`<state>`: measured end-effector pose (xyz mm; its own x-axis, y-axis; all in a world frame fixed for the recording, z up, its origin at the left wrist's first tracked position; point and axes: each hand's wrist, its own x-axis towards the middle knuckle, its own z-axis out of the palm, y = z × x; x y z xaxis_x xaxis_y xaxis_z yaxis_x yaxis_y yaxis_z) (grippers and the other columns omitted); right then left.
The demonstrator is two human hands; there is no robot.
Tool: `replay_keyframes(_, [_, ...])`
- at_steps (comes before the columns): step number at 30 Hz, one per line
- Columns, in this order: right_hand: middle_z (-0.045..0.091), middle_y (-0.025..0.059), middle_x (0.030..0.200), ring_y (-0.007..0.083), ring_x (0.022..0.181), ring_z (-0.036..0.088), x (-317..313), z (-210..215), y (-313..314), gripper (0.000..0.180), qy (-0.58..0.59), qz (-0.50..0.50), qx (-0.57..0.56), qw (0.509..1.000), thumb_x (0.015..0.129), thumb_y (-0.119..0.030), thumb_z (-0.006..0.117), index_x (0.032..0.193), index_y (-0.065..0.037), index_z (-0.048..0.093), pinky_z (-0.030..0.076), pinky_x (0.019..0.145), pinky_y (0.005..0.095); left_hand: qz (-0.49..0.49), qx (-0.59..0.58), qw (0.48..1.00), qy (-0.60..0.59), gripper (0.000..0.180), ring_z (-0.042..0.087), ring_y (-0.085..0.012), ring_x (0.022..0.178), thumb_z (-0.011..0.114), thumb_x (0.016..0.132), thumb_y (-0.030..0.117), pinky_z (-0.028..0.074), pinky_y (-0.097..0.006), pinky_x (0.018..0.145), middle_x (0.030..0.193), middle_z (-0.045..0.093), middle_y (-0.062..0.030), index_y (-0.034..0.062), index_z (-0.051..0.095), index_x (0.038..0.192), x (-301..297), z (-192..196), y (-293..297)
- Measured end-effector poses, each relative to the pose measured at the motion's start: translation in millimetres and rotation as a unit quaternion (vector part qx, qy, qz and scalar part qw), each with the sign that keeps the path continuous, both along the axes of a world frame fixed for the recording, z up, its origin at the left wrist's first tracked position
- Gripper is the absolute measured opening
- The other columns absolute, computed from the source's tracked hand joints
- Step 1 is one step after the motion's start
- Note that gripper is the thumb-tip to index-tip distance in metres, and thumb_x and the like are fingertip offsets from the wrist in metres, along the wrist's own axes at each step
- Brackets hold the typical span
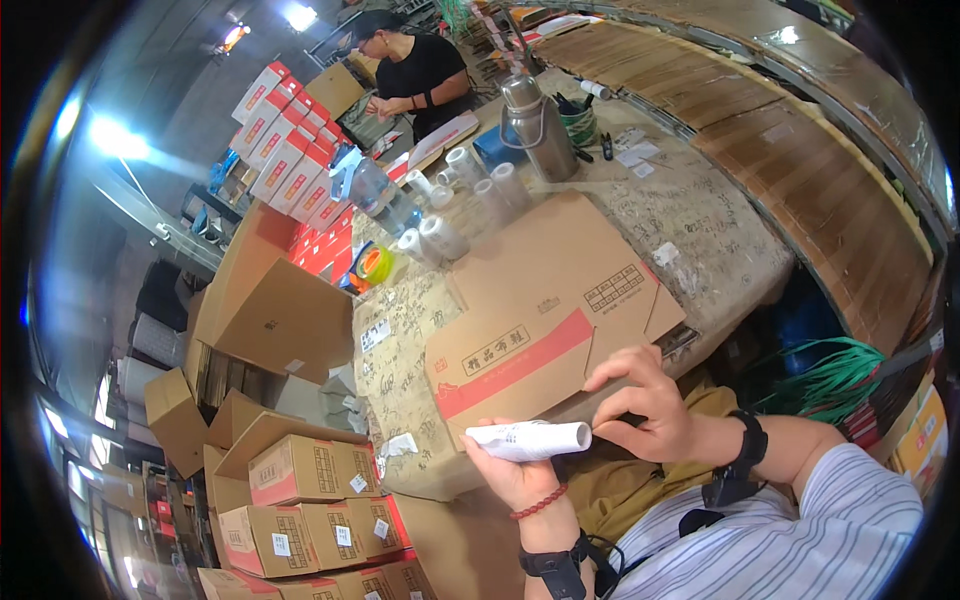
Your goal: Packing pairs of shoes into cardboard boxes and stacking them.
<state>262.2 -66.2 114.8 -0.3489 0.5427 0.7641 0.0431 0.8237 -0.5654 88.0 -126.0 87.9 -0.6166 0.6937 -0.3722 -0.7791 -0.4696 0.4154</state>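
Note:
Lying across my left hand (518,484) is a white paper roll with small dark print, which looks like a roll of labels (530,440). The fingers of that hand are wrapped round it from below. Just right of the roll's open end is my right hand (645,410), its fingers bent and apart, with nothing visible in them. Beyond both hands a flattened brown cardboard box (570,270) with a red band and black print lies on the worn table (735,225). The roll is in front of the box's near edge.
Several white rolls (440,238), a yellow-green tape roll (375,263), a water jug (375,190) and a steel thermos (540,130) stand farther back. Cardboard sheets (800,150) are stacked at right. Brown cartons (300,470) fill the left. Across the table is a co-worker (430,75).

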Motion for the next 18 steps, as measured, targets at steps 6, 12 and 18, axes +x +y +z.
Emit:
replay_keyframes(6, [0.061,0.0045,0.102,0.0203,0.094,0.054,-6,-9,-16,0.021,-0.026,0.023,-0.185,0.982,0.072,-0.024,0.077,0.085,-0.011,0.068,0.037,0.085,0.0332,0.036,-0.037,0.995,0.082,0.032,0.057,-0.0183,0.077,0.044,0.095,0.042,0.053,-0.039,0.065,0.086,0.054,-0.0043,0.0104,0.048,0.094,2,0,4])
replay_keyframes(12, [0.062,0.0020,0.094,0.0185,0.084,0.056,-12,-8,-13,0.021,-0.047,0.046,-0.176,0.982,0.070,-0.020,0.078,0.086,-0.010,0.069,0.040,0.077,0.0318,0.086,-0.054,0.990,0.101,0.036,0.058,-0.0175,0.072,0.049,0.093,0.047,0.051,-0.038,0.065,0.081,0.060,-0.0033,0.0122,0.057,0.091,1,-9,5])
replay_keyframes(18, [0.059,0.0015,0.099,0.0230,0.088,0.055,-9,-23,-6,0.018,0.020,-0.003,0.192,0.981,0.072,-0.021,0.073,0.080,-0.011,0.061,0.040,0.076,0.0365,0.010,0.001,0.994,0.108,0.029,0.054,-0.0173,0.080,0.045,0.096,0.039,0.051,-0.035,0.070,0.089,0.051,-0.0046,0.0094,0.043,0.098,0,-5,-2])
